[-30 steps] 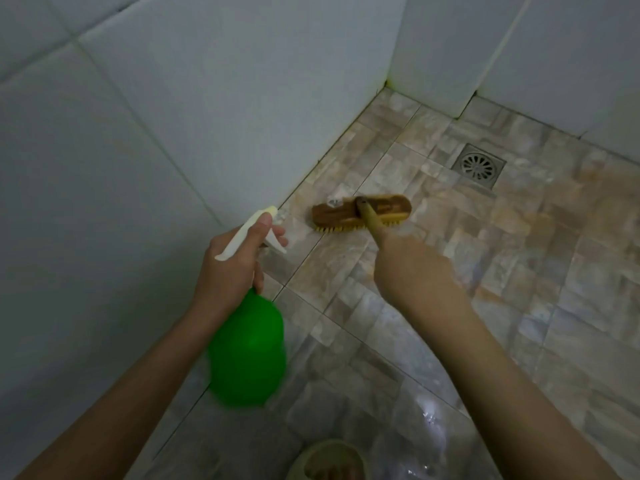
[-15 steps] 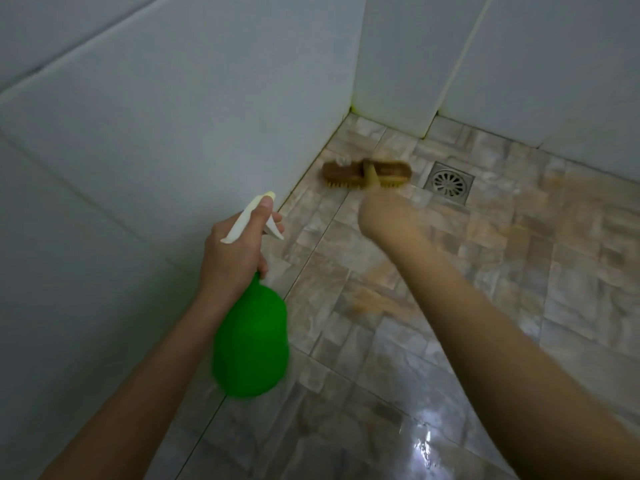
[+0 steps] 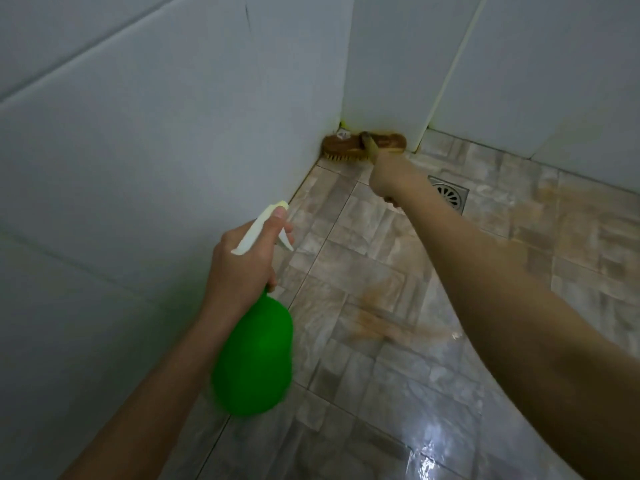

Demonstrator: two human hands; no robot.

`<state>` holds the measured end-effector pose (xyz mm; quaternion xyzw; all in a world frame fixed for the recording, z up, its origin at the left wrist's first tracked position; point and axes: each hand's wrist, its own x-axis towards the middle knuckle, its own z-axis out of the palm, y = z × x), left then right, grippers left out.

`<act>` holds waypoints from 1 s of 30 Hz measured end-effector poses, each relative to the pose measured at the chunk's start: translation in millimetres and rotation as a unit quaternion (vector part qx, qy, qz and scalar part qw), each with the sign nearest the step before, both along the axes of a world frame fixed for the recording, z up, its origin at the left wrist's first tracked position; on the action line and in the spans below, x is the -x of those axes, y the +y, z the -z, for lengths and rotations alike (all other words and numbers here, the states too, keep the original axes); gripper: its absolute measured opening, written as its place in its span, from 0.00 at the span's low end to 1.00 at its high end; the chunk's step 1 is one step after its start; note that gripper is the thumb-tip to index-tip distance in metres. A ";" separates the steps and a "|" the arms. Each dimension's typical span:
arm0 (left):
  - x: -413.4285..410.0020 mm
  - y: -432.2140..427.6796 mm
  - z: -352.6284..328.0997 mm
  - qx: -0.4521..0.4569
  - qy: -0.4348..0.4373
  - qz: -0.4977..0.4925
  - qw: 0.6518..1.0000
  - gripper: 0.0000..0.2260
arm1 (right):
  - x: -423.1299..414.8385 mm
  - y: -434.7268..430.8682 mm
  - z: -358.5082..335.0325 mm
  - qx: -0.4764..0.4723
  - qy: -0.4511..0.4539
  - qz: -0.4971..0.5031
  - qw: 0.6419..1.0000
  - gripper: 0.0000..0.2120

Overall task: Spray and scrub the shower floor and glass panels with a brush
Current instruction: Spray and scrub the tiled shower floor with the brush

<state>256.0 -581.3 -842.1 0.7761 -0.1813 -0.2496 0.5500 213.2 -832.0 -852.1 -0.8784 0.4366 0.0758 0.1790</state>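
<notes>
- Brush (image 3: 353, 145): a wooden block head with pale bristles, pressed into the far corner of the shower floor (image 3: 349, 244). Its left end meets the left wall (image 3: 138, 174) and its back edge sits at the foot of the rear wall. I judge it rigid and fairly light, with bristles that look stiff enough to give only slightly under pressure.
- Handle (image 3: 370, 150): only a short length shows between the head and the fist. This is the sound place to hold, since the push then runs down into the bristles. Wet wood may slip (the floor nearby shines with water).
- Right hand (image 3: 388, 178): fingers are wrapped fully round the handle, close behind the head. The arm reaches nearly straight forward and down, wrist in line with the forearm.
- Spray bottle (image 3: 254, 355): a green plastic body with a white trigger head (image 3: 259, 230). The fill level cannot be read, so its weight is uncertain. The walls are probably thin and would dent under a squeeze, so it is best taken at the neck.
- Left hand (image 3: 242, 268): closed round the bottle neck, with one digit laid along the top of the trigger head. The bottle is held clear of the floor, nozzle toward the corner, elbow bent.
- Drain (image 3: 448, 194): partly hidden behind the right forearm. A brown smear (image 3: 381, 323) lies on the tiles nearer the camera.
- Glass panels: none in view.
</notes>
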 end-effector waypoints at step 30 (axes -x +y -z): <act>113.4 82.5 16.8 -0.212 0.062 0.165 0.961 0.26 | 167.0 83.3 -15.4 -0.063 0.046 0.028 0.997 0.37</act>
